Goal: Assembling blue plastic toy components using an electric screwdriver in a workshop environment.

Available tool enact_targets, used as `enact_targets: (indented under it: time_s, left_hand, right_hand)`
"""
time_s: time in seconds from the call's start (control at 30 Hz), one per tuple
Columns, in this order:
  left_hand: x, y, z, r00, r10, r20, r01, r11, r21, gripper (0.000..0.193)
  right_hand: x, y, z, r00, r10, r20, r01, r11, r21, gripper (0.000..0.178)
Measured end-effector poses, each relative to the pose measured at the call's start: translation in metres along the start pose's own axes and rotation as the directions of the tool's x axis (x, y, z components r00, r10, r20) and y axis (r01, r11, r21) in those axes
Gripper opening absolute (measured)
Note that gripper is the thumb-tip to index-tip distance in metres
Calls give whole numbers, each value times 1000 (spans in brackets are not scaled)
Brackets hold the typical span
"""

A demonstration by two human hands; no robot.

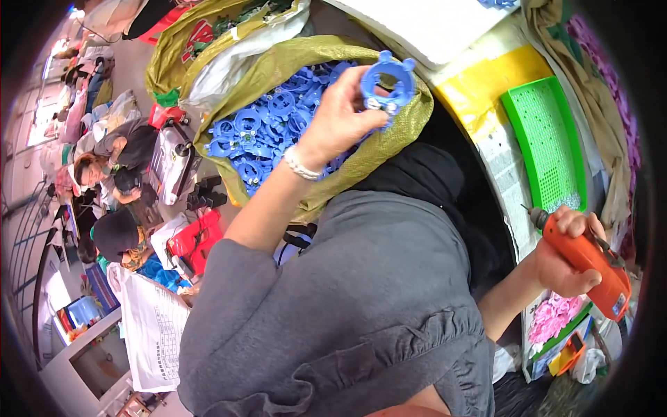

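Left hand (340,115) raised over the open olive-green woven sack (389,142), fingers pinched on the lower rim of a blue plastic ring-shaped part with small round lugs (388,80); the part sits clear of the heap of identical blue plastic rings (267,128) filling the sack mouth, held roughly face-on to the person. A beaded bracelet (300,167) shows at that wrist. Right hand (566,260) low and well apart on the far side of the lap, closed round the body of an orange handheld electric screwdriver (590,260), bit pointing up and leftward, touching nothing. Green perforated plastic tray (545,142) lies just beyond the driver on a yellow-and-white covered bench (479,90). Grey-sleeved garment fills the lower middle; other people sit at work far to the left. Judgement on doing this well: the pinch is at one edge only, so the ring could swivel once the bit presses; better to shift the grip so thumb and fingers span the ring either side of the lug being worked, and brace the wrist against the sack or knee. Bring part and driver together near the lap rather than stretching across. Seat the bit square in the fastener before pulling the trigger, and keep fingertips off the line of the bit. Whether a screw sits in the lug, cannot tell at this size
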State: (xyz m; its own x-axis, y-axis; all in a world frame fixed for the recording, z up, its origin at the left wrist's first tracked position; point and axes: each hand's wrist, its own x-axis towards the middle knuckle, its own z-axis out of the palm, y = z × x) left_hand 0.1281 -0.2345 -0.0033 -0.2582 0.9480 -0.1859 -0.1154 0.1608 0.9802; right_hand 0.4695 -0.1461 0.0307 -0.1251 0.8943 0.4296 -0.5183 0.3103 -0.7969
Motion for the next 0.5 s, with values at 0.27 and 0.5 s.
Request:
enact_targets:
  time_s: [0.27,0.5]
  left_hand:
    - [12,-55,-93,981,39,-188,56,879,474,51]
    - [18,-46,-64,829,413,-377,-149,814,562,22]
  right_hand:
    - [2,8,11,1000,25,4,-25,999,-34,78]
    - [3,2,14,999,-7,-52,3,996,-90,74]
